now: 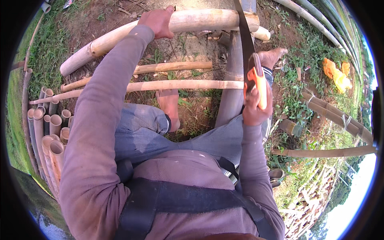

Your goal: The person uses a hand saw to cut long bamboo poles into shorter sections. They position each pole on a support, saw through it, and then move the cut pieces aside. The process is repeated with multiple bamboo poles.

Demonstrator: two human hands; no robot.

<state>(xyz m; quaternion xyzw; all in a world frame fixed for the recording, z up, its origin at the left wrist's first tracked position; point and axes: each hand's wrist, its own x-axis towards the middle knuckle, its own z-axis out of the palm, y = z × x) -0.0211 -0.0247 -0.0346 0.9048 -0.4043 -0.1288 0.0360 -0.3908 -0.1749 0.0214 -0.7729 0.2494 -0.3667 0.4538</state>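
Observation:
A thick pale bamboo pole [208, 21] lies crosswise in front of me, its right end resting over a grey-brown bamboo post [231, 86] that runs between my feet. My left hand [157, 22] grips the pole near its middle, fingers wrapped over it. In my right hand [257, 107] is the orange handle of a handsaw [247, 44]. Its dark blade points away from me and crosses the pole close to the right end. Whether the teeth have cut in, I cannot tell. Two thinner bamboo poles [184, 85] lie nearer to me, below the thick one.
Several upright cut bamboo tubes [56, 146] stand at the left. Long bamboo poles [320, 24] lie at the far right, near a yellow-orange plastic bag [337, 75]. Tied bamboo [336, 116] and a heap of split pieces [312, 196] are at the right. My bare feet [170, 106] are close by.

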